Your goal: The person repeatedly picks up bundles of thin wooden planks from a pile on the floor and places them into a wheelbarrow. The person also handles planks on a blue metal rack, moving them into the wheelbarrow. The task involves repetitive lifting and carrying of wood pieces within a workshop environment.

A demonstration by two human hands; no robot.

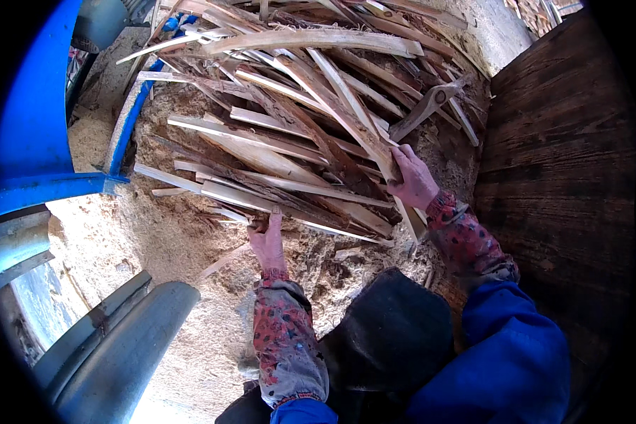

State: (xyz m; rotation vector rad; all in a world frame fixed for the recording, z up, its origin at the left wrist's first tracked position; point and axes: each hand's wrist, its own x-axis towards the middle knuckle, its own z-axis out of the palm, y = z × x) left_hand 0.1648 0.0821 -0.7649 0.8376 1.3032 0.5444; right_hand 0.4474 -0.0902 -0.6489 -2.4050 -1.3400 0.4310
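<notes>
A heap of rough wood strips (283, 145), some with bark on, lies across the ground before me. My left hand (267, 242) is closed at the heap's near edge, its thumb up against a pale strip (233, 196). Further right and higher, my right hand (413, 178) is closed round a long strip (360, 127) that slants up and left across the pile. The fingers beneath both strips are partly hidden. Patterned sleeve covers with red and grey patches reach to both wrists.
On the right stands a dark wooden board wall (555, 141). Blue metal framework (32, 106) rises at the left, with curved grey metal sheets (131, 353) below it. Sawdust (169, 247) covers the ground. A forked wood piece (431, 106) lies at the pile's right side.
</notes>
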